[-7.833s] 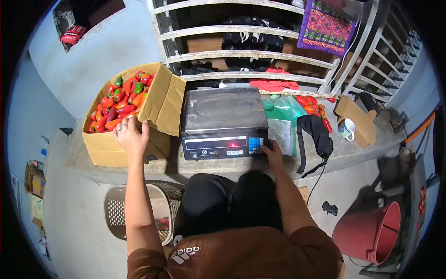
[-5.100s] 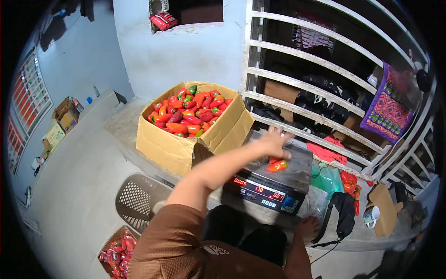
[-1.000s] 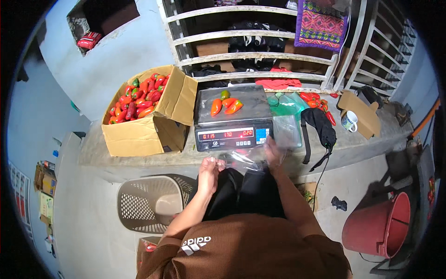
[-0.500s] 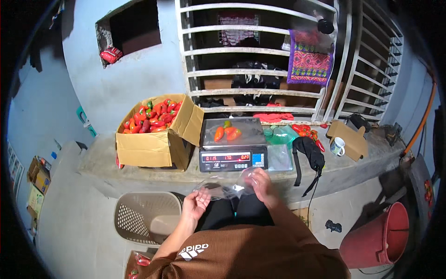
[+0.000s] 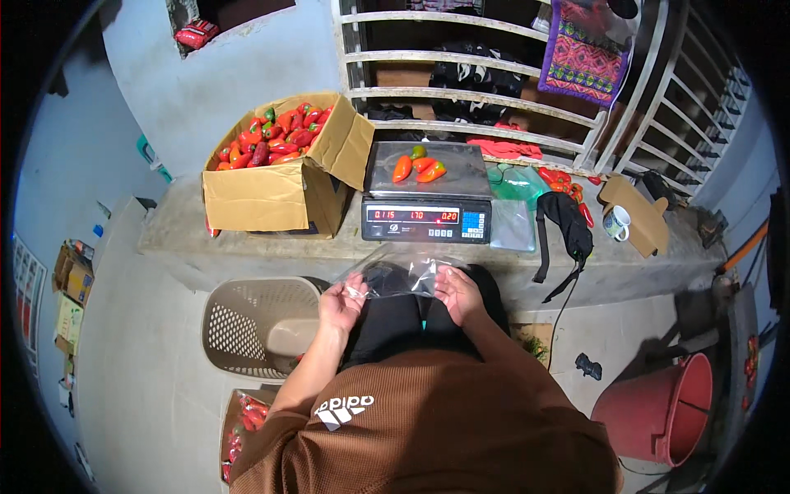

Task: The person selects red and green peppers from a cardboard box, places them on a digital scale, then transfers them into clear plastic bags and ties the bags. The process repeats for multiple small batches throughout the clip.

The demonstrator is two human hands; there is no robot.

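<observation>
A clear plastic bag (image 5: 397, 278) is stretched between my hands above my lap. My left hand (image 5: 343, 300) grips its left side, and my right hand (image 5: 457, 293) pinches its right side. Just beyond the bag stands a digital scale (image 5: 425, 221) with a lit red display. On its metal pan rest a few peppers (image 5: 429, 170), orange-red with one greenish. Left of the scale, an open cardboard box (image 5: 255, 200) is heaped with red peppers (image 5: 276, 136).
Right of the scale are green plastic bags (image 5: 518, 188), more red peppers (image 5: 561, 183), a black pouch (image 5: 568, 221), a mug (image 5: 616, 222) and a cardboard piece (image 5: 646, 216). A perforated basket (image 5: 239, 329) and a box of bagged peppers (image 5: 240, 424) sit lower left; a red bin (image 5: 650, 410) lower right.
My right hand has come down a little and the bag is now spread wider between both hands. My view has tilted downward. The peppers on the scale are unchanged.
</observation>
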